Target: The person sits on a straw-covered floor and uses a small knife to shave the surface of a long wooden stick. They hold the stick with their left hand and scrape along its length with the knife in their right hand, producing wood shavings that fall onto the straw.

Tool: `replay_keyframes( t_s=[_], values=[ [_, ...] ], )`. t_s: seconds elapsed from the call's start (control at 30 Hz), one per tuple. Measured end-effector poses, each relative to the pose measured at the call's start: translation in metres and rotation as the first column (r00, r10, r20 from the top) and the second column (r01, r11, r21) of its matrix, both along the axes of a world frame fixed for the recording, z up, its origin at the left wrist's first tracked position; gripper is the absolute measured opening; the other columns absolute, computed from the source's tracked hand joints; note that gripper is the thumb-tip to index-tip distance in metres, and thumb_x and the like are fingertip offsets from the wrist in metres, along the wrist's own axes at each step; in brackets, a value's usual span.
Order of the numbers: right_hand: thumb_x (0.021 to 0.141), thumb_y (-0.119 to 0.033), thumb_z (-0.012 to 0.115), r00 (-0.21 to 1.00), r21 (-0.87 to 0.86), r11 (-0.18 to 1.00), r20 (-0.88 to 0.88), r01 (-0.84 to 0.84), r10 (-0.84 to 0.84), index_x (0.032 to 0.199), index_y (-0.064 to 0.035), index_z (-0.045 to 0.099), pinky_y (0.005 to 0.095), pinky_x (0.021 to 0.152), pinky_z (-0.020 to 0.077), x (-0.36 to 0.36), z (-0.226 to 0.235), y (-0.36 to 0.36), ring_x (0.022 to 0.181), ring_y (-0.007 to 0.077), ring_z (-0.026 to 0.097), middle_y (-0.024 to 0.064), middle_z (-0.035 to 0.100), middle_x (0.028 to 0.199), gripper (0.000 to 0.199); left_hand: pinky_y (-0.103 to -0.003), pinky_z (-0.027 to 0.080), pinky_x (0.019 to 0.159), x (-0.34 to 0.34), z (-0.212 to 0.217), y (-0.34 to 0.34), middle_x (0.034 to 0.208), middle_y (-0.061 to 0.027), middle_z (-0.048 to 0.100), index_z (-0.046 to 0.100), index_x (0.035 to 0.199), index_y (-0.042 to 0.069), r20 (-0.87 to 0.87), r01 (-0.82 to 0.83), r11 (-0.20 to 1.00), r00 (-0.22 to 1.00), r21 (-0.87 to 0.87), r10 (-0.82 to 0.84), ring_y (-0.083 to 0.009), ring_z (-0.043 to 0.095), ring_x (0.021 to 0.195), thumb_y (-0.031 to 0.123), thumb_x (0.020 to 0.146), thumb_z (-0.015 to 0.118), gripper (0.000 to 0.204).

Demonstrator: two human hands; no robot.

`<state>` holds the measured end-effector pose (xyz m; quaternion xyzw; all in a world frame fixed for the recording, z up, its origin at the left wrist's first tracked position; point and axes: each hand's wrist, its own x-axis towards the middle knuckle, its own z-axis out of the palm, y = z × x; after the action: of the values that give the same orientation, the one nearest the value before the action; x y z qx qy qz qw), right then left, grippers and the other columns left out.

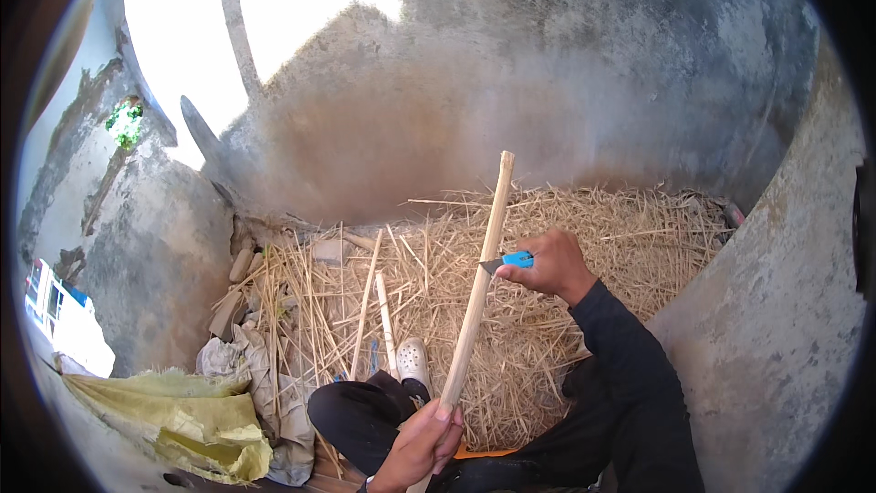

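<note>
A long, pale wooden stick point(477, 297) slants up and away from my lap, its far end toward the back wall. My left hand point(421, 441) is closed around its lower part. In my right hand point(552, 265) is a utility knife point(517, 259) with a blue body and a dark blade. The blade lies against the right side of the stick, somewhat above its middle. My right fingers are wrapped round the knife, hiding most of its handle.
A thick bed of straw-like shavings point(620, 256) covers the floor up to the concrete wall point(547, 82). Thin peeled sticks point(386, 319) lie left of my shoe point(413, 361). A torn yellow sack point(182, 415) and crumpled grey sheeting point(283, 402) are at lower left, with stones point(240, 265) beyond.
</note>
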<state>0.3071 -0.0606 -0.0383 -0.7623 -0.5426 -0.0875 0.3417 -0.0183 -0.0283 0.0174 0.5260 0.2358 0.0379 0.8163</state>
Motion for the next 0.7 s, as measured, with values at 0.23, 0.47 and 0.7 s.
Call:
replay_keyframes(
  t_s=[0.23, 0.47, 0.7],
  values=[
    [0.077, -0.08, 0.047, 0.969, 0.0, 0.973, -0.089, 0.231, -0.23, 0.055, -0.012, 0.062, 0.0386, 0.043, 0.0418, 0.056, 0.005, 0.006, 0.041, 0.0224, 0.053, 0.0026, 0.049, 0.042, 0.073, -0.022, 0.028, 0.037, -0.005, -0.004, -0.006, 0.053, 0.0016, 0.033, 0.044, 0.099, 0.006, -0.045, 0.061, 0.998, 0.997, -0.003, -0.061, -0.0086, 0.029, 0.039, 0.038, 0.103, 0.035, 0.034],
    [0.08, -0.081, 0.042, 0.999, 0.052, 0.999, 0.048, 0.009, -0.012, 0.06, -0.0121, 0.068, 0.036, 0.041, 0.0399, 0.005, -0.001, 0.006, 0.04, 0.0193, 0.052, 0.0009, 0.048, 0.041, 0.076, -0.022, 0.028, 0.037, -0.008, -0.004, -0.005, 0.055, 0.0012, 0.034, 0.043, 0.097, 0.007, -0.024, 0.074, 0.997, 0.997, 0.006, -0.073, -0.0082, 0.03, 0.041, 0.041, 0.102, 0.036, 0.035],
    [0.077, -0.08, 0.048, 0.919, 0.061, 0.918, -0.051, 0.393, -0.39, 0.07, -0.0131, 0.073, 0.0389, 0.046, 0.0447, 0.099, -0.022, 0.0, 0.047, 0.0259, 0.058, 0.0077, 0.057, 0.051, 0.072, -0.022, 0.028, 0.039, -0.011, -0.006, -0.015, 0.057, 0.0021, 0.035, 0.043, 0.097, 0.007, -0.066, 0.131, 0.991, 0.989, 0.024, -0.129, -0.0073, 0.03, 0.042, 0.039, 0.103, 0.036, 0.033]
  ],
)
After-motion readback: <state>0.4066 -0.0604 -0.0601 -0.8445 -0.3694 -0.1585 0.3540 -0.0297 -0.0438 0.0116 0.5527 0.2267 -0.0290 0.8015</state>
